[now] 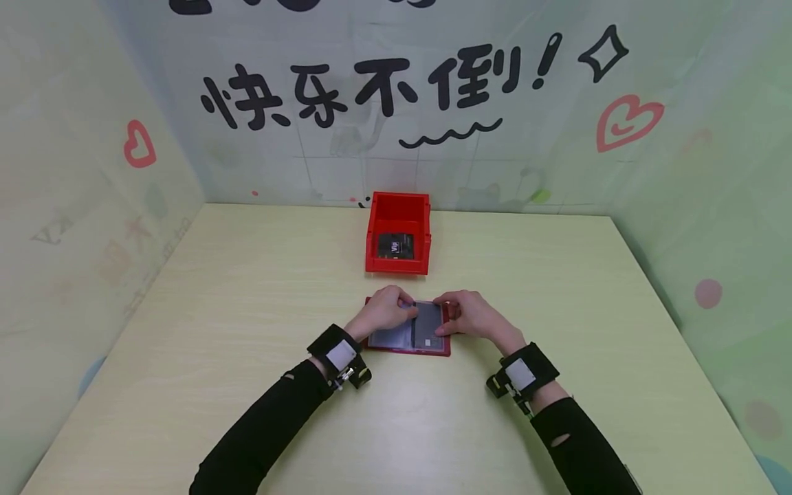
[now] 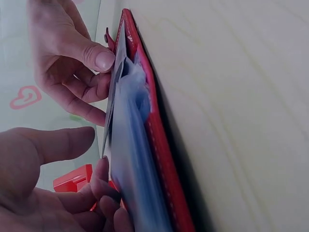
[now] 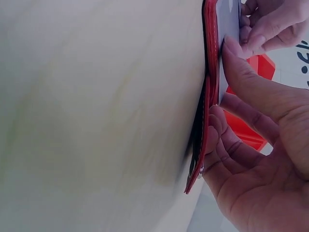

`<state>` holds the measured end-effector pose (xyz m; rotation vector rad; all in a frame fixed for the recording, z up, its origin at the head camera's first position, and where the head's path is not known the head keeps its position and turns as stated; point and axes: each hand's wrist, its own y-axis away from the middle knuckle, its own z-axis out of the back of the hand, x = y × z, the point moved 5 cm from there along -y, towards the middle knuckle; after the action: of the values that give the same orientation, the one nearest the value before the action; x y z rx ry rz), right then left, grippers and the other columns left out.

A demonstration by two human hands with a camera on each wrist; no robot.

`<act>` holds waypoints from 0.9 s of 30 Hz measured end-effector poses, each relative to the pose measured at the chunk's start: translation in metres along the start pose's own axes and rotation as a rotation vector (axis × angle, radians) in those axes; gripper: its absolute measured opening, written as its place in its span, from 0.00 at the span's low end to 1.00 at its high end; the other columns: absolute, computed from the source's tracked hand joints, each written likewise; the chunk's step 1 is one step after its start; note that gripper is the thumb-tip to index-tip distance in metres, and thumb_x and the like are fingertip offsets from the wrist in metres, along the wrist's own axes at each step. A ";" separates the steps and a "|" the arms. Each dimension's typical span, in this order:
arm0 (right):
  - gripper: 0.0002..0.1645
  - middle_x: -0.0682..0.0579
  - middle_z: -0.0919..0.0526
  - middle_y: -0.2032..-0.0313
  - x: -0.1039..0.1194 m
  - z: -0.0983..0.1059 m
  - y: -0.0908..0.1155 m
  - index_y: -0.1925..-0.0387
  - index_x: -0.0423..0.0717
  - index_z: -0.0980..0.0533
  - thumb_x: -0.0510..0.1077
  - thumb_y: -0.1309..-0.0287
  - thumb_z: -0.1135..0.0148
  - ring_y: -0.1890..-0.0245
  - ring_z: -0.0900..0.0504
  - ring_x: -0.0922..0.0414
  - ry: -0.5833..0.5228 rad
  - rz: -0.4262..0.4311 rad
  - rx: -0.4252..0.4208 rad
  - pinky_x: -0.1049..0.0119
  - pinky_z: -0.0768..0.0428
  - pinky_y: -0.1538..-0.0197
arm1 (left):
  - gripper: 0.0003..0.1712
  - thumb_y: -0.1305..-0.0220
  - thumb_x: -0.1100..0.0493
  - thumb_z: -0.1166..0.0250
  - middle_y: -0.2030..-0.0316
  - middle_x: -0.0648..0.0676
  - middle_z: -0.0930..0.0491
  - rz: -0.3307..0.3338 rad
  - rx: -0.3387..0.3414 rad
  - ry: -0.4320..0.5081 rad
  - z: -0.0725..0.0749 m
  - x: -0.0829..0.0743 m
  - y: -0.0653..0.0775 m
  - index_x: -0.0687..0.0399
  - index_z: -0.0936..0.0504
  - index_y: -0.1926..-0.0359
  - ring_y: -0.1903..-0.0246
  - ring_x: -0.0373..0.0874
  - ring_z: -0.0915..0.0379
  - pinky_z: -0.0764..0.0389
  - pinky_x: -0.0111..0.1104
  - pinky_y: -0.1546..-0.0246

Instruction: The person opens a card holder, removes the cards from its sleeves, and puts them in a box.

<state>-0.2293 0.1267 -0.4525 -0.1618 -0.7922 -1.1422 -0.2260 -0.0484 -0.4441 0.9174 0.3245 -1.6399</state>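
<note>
A red card holder (image 1: 447, 347) lies open on the table, with clear plastic sleeves (image 2: 130, 125) inside. A dark grey card (image 1: 428, 328) with a small white square lies over its right half. My right hand (image 1: 473, 316) grips the holder's right side; in the right wrist view its thumb (image 3: 236, 55) presses on the card, with curled fingers at the red cover's edge. My left hand (image 1: 383, 311) is at the middle of the holder. The left wrist view shows its thumb (image 2: 72, 142) held apart and its bent fingers touching the card's edge and sleeves.
Behind the holder stands a red bin (image 1: 398, 267) with a black card (image 1: 396, 246) marked "Vip" in it. The pale wooden table (image 1: 278, 275) meets printed cloth walls (image 1: 396, 165) at the back and both sides.
</note>
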 end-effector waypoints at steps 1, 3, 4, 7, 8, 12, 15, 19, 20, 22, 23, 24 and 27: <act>0.36 0.48 0.24 0.65 0.000 0.000 0.000 0.38 0.43 0.23 0.46 0.49 0.22 0.61 0.26 0.53 -0.001 -0.001 0.001 0.66 0.28 0.63 | 0.18 0.33 0.56 0.34 0.55 0.60 0.19 0.000 0.002 -0.001 0.000 0.000 -0.001 0.64 0.15 0.49 0.60 0.47 0.28 0.32 0.29 0.66; 0.35 0.48 0.24 0.66 0.000 0.000 0.000 0.38 0.44 0.23 0.46 0.49 0.22 0.62 0.26 0.54 -0.004 -0.002 0.002 0.66 0.29 0.64 | 0.17 0.33 0.55 0.35 0.58 0.59 0.18 0.006 0.003 -0.015 -0.001 0.000 -0.002 0.63 0.13 0.52 0.63 0.47 0.28 0.34 0.29 0.69; 0.35 0.48 0.24 0.66 0.000 0.000 0.000 0.38 0.44 0.23 0.46 0.49 0.22 0.62 0.26 0.53 -0.004 -0.003 0.002 0.66 0.28 0.64 | 0.16 0.32 0.54 0.35 0.60 0.58 0.17 0.011 0.003 -0.025 -0.001 0.000 -0.002 0.62 0.12 0.54 0.63 0.47 0.29 0.35 0.29 0.69; 0.35 0.48 0.24 0.67 0.000 0.000 0.000 0.39 0.44 0.23 0.46 0.49 0.22 0.63 0.26 0.53 -0.003 -0.010 0.002 0.66 0.28 0.64 | 0.15 0.31 0.53 0.36 0.65 0.57 0.19 0.028 0.000 -0.055 -0.001 -0.001 -0.002 0.60 0.10 0.61 0.64 0.48 0.31 0.38 0.32 0.69; 0.35 0.48 0.24 0.67 0.000 0.000 0.000 0.39 0.44 0.23 0.46 0.49 0.22 0.63 0.26 0.54 -0.001 -0.010 0.002 0.66 0.28 0.64 | 0.15 0.31 0.52 0.36 0.65 0.57 0.19 0.029 -0.006 -0.064 -0.001 -0.001 -0.001 0.59 0.10 0.61 0.63 0.48 0.31 0.37 0.32 0.68; 0.35 0.48 0.23 0.67 -0.001 0.001 -0.001 0.39 0.44 0.24 0.45 0.49 0.22 0.63 0.26 0.54 0.005 -0.016 0.001 0.66 0.27 0.63 | 0.14 0.32 0.53 0.36 0.62 0.57 0.18 0.017 -0.018 -0.085 -0.002 -0.001 0.000 0.59 0.10 0.61 0.58 0.50 0.32 0.36 0.33 0.64; 0.35 0.48 0.23 0.66 -0.002 0.000 -0.001 0.39 0.45 0.24 0.45 0.48 0.23 0.63 0.26 0.54 0.005 -0.019 0.005 0.66 0.27 0.63 | 0.14 0.32 0.53 0.35 0.62 0.57 0.19 0.002 -0.020 -0.074 -0.003 0.001 0.001 0.59 0.10 0.61 0.59 0.50 0.32 0.36 0.33 0.64; 0.35 0.48 0.24 0.67 -0.002 -0.001 -0.002 0.38 0.44 0.25 0.45 0.48 0.23 0.63 0.26 0.54 0.015 -0.004 0.008 0.66 0.28 0.64 | 0.13 0.32 0.54 0.35 0.66 0.56 0.19 -0.017 -0.021 -0.039 0.000 0.003 0.001 0.59 0.10 0.64 0.64 0.48 0.32 0.37 0.31 0.68; 0.35 0.48 0.24 0.67 -0.001 -0.002 -0.002 0.39 0.44 0.25 0.45 0.48 0.23 0.64 0.27 0.54 0.021 0.001 0.006 0.66 0.28 0.64 | 0.13 0.32 0.54 0.35 0.67 0.56 0.19 -0.018 -0.019 -0.029 0.001 0.004 0.001 0.59 0.10 0.65 0.65 0.47 0.31 0.37 0.31 0.68; 0.35 0.48 0.25 0.67 0.000 -0.002 -0.002 0.39 0.44 0.25 0.45 0.48 0.23 0.64 0.27 0.54 0.033 0.014 0.000 0.66 0.29 0.64 | 0.13 0.31 0.54 0.35 0.68 0.55 0.20 -0.016 -0.004 -0.005 0.002 0.006 0.001 0.59 0.11 0.65 0.66 0.46 0.31 0.37 0.30 0.69; 0.35 0.48 0.25 0.68 0.000 -0.002 -0.002 0.39 0.44 0.24 0.45 0.48 0.23 0.64 0.27 0.54 0.040 0.018 -0.003 0.66 0.29 0.64 | 0.13 0.31 0.54 0.36 0.68 0.55 0.21 -0.014 0.004 0.005 0.003 0.007 0.001 0.60 0.12 0.65 0.67 0.45 0.32 0.37 0.30 0.70; 0.35 0.48 0.25 0.68 0.001 -0.002 -0.002 0.39 0.44 0.24 0.45 0.48 0.23 0.64 0.27 0.55 0.046 0.021 -0.005 0.66 0.29 0.64 | 0.13 0.30 0.54 0.36 0.68 0.54 0.22 -0.010 0.010 0.016 0.004 0.008 0.001 0.60 0.13 0.65 0.68 0.45 0.32 0.37 0.30 0.70; 0.34 0.48 0.25 0.67 0.001 -0.001 -0.001 0.40 0.44 0.24 0.45 0.48 0.23 0.64 0.27 0.55 0.059 0.017 -0.010 0.67 0.29 0.64 | 0.13 0.29 0.55 0.38 0.68 0.54 0.22 -0.009 0.006 0.031 0.007 0.012 0.001 0.60 0.14 0.64 0.68 0.44 0.32 0.36 0.29 0.70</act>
<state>-0.2296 0.1247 -0.4533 -0.1427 -0.7320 -1.1301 -0.2280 -0.0620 -0.4476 0.9478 0.3451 -1.6376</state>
